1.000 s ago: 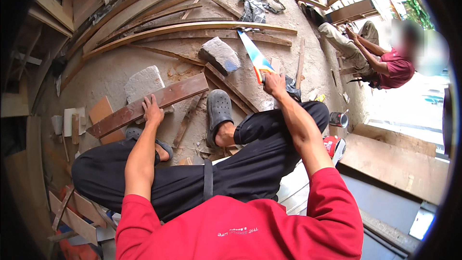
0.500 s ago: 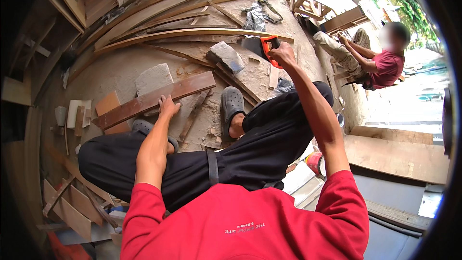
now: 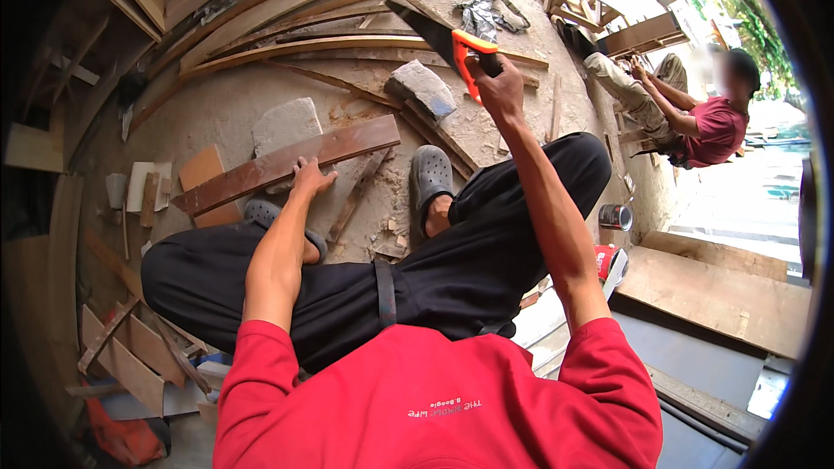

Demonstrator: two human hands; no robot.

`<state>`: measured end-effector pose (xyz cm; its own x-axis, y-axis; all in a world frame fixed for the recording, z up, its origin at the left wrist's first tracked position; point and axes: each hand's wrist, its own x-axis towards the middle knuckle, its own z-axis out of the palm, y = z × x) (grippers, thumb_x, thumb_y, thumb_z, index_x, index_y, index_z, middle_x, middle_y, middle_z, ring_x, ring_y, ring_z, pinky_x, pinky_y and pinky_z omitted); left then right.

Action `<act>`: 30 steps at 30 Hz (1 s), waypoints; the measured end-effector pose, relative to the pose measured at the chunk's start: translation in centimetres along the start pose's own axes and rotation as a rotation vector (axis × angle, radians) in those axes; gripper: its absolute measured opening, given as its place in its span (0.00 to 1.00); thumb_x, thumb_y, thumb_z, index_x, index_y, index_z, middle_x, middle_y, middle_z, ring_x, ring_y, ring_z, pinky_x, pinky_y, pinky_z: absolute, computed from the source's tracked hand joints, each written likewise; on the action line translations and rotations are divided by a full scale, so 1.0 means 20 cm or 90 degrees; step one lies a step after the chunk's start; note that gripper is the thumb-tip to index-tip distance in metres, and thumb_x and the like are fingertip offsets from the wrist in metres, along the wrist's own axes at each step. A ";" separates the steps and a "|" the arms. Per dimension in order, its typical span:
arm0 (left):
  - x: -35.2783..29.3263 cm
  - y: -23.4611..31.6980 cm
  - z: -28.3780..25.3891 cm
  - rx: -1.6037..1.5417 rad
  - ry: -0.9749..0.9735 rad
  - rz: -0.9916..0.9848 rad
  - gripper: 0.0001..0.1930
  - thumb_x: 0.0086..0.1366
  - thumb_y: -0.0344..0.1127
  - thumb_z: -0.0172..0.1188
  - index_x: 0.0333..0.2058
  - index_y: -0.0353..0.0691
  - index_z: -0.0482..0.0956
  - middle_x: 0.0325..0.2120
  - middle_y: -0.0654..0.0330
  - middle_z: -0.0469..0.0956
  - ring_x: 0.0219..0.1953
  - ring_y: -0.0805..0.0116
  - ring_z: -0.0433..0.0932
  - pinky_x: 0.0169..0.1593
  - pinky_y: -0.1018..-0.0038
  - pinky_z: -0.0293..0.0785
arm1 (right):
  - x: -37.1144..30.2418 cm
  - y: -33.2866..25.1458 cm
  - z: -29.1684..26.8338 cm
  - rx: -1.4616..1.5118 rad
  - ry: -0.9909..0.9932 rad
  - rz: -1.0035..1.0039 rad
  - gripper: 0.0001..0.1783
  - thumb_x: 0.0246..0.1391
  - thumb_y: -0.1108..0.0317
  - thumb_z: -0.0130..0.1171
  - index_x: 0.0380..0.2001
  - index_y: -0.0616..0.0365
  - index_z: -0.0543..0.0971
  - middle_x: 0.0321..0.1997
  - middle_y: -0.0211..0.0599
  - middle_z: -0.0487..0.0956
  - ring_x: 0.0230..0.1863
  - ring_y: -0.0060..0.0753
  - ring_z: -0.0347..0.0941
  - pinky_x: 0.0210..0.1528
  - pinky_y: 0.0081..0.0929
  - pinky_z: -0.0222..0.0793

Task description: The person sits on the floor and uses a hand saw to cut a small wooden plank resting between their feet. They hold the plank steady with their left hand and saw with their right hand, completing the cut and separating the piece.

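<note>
A handsaw (image 3: 435,32) with a dark blade and orange-and-black handle is gripped in my right hand (image 3: 499,87), raised at the upper middle. Its blade points up and left, apart from any wood. My left hand (image 3: 311,177) lies on the near edge of a reddish-brown wooden board (image 3: 358,142), fingers spread and thumb sticking out to the side. The board slants across the area ahead of my left foot. A pale concrete block (image 3: 287,122) shows behind it, and a tan wooden piece (image 3: 201,167) pokes out by its left end.
Long wooden strips (image 3: 347,43) lie across the far floor. Another rough block (image 3: 420,90) sits beyond my right clog (image 3: 432,172). Cans (image 3: 615,217) stand beside my right knee. Scrap boards (image 3: 130,356) are piled at lower left. A co-worker (image 3: 717,117) sits at far right.
My right hand has brought the saw slightly left, and its blade has swung upward, now showing at full length. My left hand stays on the board.
</note>
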<state>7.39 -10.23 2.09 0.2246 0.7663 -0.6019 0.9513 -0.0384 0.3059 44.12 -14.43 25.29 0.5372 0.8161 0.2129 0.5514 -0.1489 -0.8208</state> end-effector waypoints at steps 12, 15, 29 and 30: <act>0.01 0.03 0.06 0.015 0.039 -0.008 0.45 0.58 0.54 0.63 0.67 0.37 0.53 0.68 0.38 0.44 0.70 0.37 0.45 0.68 0.54 0.53 | -0.14 -0.01 -0.15 0.055 -0.058 0.021 0.23 0.53 0.50 0.67 0.39 0.61 0.83 0.30 0.36 0.84 0.31 0.20 0.77 0.35 0.24 0.71; 0.04 0.10 0.07 -0.017 0.068 -0.025 0.42 0.59 0.52 0.62 0.65 0.36 0.58 0.68 0.38 0.48 0.70 0.39 0.44 0.68 0.55 0.54 | -0.10 0.04 -0.14 0.067 -0.047 -0.007 0.20 0.54 0.52 0.66 0.36 0.61 0.82 0.22 0.28 0.77 0.22 0.15 0.70 0.26 0.20 0.65; 0.28 0.08 0.07 -0.349 0.406 -0.021 0.14 0.62 0.44 0.60 0.37 0.39 0.81 0.29 0.54 0.83 0.33 0.55 0.82 0.41 0.63 0.76 | 0.15 0.23 0.10 0.236 -0.068 0.153 0.27 0.57 0.40 0.57 0.34 0.57 0.73 0.15 0.31 0.71 0.11 0.26 0.72 0.12 0.25 0.65; 0.29 0.07 0.06 -0.390 0.374 -0.058 0.14 0.62 0.44 0.59 0.36 0.39 0.81 0.29 0.54 0.83 0.33 0.55 0.82 0.40 0.63 0.75 | 0.17 0.27 0.11 0.248 -0.095 0.188 0.28 0.57 0.39 0.57 0.34 0.57 0.73 0.16 0.31 0.71 0.12 0.26 0.71 0.12 0.25 0.66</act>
<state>10.21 -6.72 -1.90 -0.1547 0.9644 -0.2145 0.6396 0.2632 0.7222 47.55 -11.24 20.53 0.5210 0.8461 -0.1125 0.0953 -0.1887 -0.9774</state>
